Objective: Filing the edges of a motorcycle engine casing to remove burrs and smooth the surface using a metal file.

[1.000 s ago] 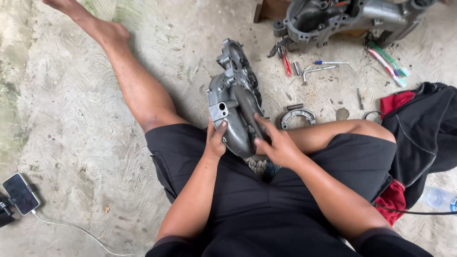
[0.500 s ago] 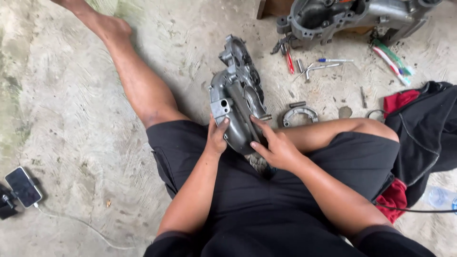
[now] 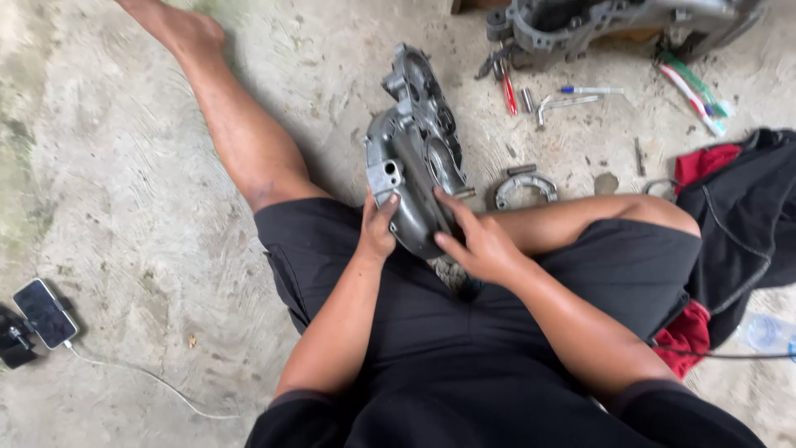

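The bottom end of the grey engine casing [image 3: 414, 158] sits buried under the left hand [image 3: 377, 232] and right hand [image 3: 481, 245], so how it rests on the lap is anyone's guess. Far beyond the grip, the second engine case [image 3: 597, 25] gets chopped off by the top edge. Small metal bits [image 3: 527, 99] past the right hand are too tiny to identify. The plastic bottle [image 3: 767, 332] runs off the right edge.

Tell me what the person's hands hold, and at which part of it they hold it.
Both hands hold a grey metal engine cover at its lower end: the left hand on its left edge, the right hand on its right side.
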